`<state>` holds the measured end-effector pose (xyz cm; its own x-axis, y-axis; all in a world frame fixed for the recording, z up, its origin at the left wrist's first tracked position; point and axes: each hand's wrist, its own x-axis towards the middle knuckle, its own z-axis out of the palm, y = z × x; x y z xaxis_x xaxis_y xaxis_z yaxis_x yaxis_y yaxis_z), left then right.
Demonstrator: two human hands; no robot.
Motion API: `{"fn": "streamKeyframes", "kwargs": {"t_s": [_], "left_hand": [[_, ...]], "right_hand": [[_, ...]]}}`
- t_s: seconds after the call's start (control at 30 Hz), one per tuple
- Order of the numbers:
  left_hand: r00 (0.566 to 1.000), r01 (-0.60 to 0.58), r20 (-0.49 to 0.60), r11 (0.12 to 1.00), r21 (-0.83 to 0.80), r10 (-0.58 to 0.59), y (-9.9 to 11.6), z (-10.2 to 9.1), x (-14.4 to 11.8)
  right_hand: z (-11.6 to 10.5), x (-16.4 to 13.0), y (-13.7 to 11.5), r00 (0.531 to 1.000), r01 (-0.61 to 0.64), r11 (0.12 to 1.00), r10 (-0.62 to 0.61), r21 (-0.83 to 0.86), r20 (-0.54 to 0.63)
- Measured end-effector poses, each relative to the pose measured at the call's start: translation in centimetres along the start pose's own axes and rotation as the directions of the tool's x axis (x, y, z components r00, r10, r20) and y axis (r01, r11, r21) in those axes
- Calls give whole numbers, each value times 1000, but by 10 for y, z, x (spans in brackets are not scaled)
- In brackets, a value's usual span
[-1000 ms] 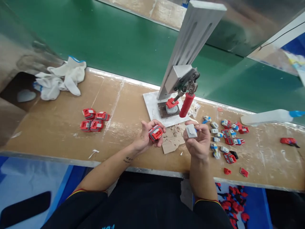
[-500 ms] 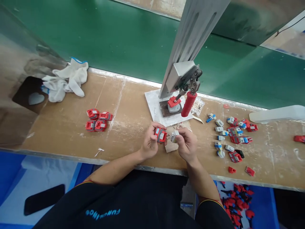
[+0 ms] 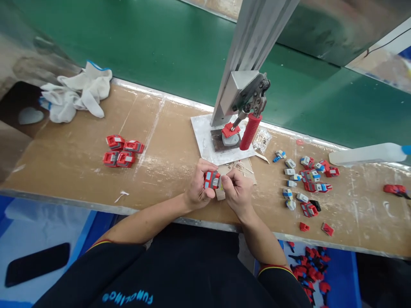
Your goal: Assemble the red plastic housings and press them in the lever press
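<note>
My left hand (image 3: pixel 196 190) is closed around a red and grey toy vehicle part (image 3: pixel 210 180) with pale blue panels, held just above the bench edge. At its right side, my right hand (image 3: pixel 238 190) has thumb and curled fingers pinched on a small grey plastic part (image 3: pixel 221 184), mostly covered by the fingers. The two pieces meet or nearly meet; contact is hard to make out. Behind the hands stands a toggle press (image 3: pixel 253 102) with a red handle (image 3: pixel 251 132). A red piece (image 3: pixel 230 129) rests on the grey fixture under its plunger.
Several red toy parts (image 3: pixel 124 159) sit grouped at left, near white gloves (image 3: pixel 93 92). Small grey, blue and red parts (image 3: pixel 311 175) spread at right, before a white bottle (image 3: pixel 366 155). A blue bin (image 3: pixel 345 273) of red and black pieces is below the bench's front edge.
My right hand has moved left with the small grey part, up against the toy vehicle part. The left hand has turned that part slightly. The camera view has shifted a little.
</note>
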<state>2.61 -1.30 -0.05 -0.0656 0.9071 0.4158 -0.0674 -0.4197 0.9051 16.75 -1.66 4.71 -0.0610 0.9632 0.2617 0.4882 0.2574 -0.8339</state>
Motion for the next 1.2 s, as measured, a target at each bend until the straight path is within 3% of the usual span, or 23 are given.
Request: {"fn": "streamKeyframes", "kwargs": {"t_s": [0.13, 0.23, 0.4, 0.5, 0.6, 0.67, 0.77, 0.93, 1.07, 1.13, 1.2], "left_hand": [[992, -113, 49, 993, 10, 113, -3, -1, -4], [983, -151, 107, 988, 6, 150, -4, -6, -4], [982, -73, 173, 997, -28, 77, -1, -11, -1], [987, -16, 156, 996, -89, 30, 2, -8, -1], [990, 68, 136, 958, -280, -31, 3, -2, 0], [986, 119, 151, 912, -391, -64, 5, -1, 1], [973, 159, 219, 887, -433, -68, 9, -2, 3], [941, 69, 336, 945, -320, 45, 13, -6, 5], [964, 77, 265, 954, -288, 2, 11, -6, 3], [969, -30, 235, 981, -190, 76, 9, -6, 2], [939, -227, 254, 973, -47, 231, 10, -5, 2]], "right_hand": [[1, -2, 1, 993, 108, 990, -111, -91, -37], [2, -5, 4, 983, 180, 969, -183, -168, -1], [8, -10, 9, 951, 282, 908, -308, -310, -37], [14, -10, 10, 934, 335, 910, -356, -244, -43], [18, -9, 11, 920, 389, 913, -392, -128, 0], [18, -8, 11, 908, 419, 904, -420, -84, 3], [15, -6, 10, 890, 445, 891, -451, -94, -66], [15, -9, 12, 896, 403, 914, -405, -49, -180], [17, -11, 12, 940, 314, 937, -284, 154, -190], [15, -10, 9, 963, 232, 947, -191, 222, -192], [11, -9, 3, 958, 190, 951, -126, 244, -258]]}}
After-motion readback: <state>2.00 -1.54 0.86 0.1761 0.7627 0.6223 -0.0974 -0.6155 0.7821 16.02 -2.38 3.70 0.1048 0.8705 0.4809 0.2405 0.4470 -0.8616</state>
